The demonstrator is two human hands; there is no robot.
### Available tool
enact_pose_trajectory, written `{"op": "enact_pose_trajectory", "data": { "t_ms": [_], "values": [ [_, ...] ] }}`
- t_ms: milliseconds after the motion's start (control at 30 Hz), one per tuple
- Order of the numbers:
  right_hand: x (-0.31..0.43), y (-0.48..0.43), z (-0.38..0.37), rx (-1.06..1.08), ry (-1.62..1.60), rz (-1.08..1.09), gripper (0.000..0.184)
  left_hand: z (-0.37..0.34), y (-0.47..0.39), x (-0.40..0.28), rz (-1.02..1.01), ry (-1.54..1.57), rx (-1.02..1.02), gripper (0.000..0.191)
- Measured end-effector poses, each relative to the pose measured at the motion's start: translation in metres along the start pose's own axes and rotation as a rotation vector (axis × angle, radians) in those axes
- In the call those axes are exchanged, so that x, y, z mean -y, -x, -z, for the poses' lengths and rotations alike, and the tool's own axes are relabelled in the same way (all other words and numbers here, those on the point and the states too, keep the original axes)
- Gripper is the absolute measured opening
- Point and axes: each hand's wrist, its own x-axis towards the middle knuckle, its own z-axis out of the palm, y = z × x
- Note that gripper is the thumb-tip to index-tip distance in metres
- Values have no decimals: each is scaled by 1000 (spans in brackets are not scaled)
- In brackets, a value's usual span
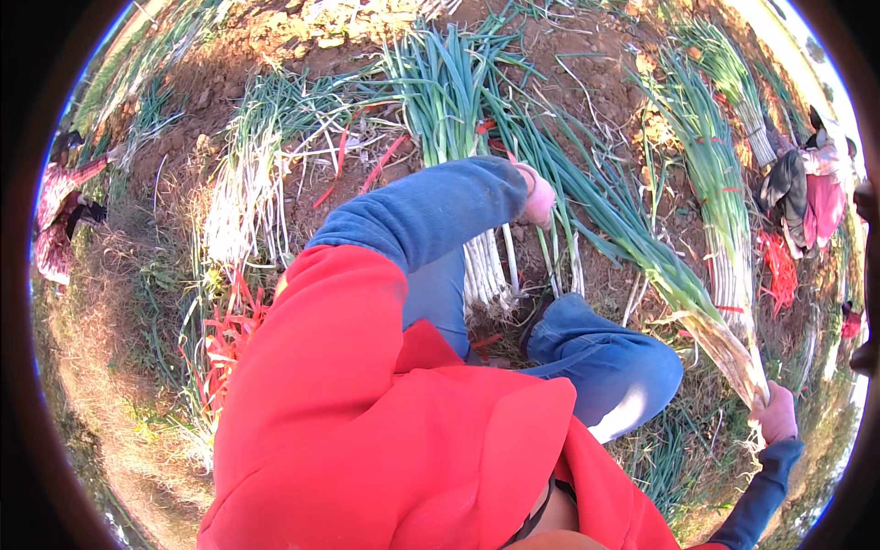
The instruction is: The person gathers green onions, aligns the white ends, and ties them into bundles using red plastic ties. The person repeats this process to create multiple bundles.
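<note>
My right hand, in a pinkish glove, grips the pale root end of a long bunch of scallions. Its green leaves slant up and left toward the middle. My left hand, also gloved, reaches across in front of me, over the leaves and a few loose scallion stalks. Its fingers are mostly turned from view, so whether it holds them is unclear. Under my left forearm lies a thick scallion bundle, white stems toward me, with a red tie beside it.
Loose scallions lie at left, above a heap of red ribbon strips. A tied scallion bundle lies at right. My bent knee is close by. Other people work at the right and far left. Dry grass covers the left ground.
</note>
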Motion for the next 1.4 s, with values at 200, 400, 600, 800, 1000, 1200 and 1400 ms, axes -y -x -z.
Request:
{"op": "enact_pose_trajectory", "data": {
  "t_ms": [200,400,600,800,1000,1200,1400],
  "values": [
    [92,-91,141,-323,465,187,18,-1,-19,10,109,-88,-108,48],
    [155,-144,5,-348,485,133,22,-14,-56,52,278,143,-353,50],
    [180,-145,-25,-370,585,4,26,43,-42,-53,-326,1273,-679,39],
    [360,-167,-54,-700,680,67,30,-34,-90,-75,-766,2461,-440,87],
    [380,-180,-255,-161,358,-28,28,-144,-155,-77,-353,2916,-132,47],
    [368,-163,-266,178,-308,21,86,-190,-137,-58,-227,2875,-198,38],
    [359,-181,-266,139,-490,-173,42,-176,-121,-60,-59,2842,-87,39]
  ]
}}
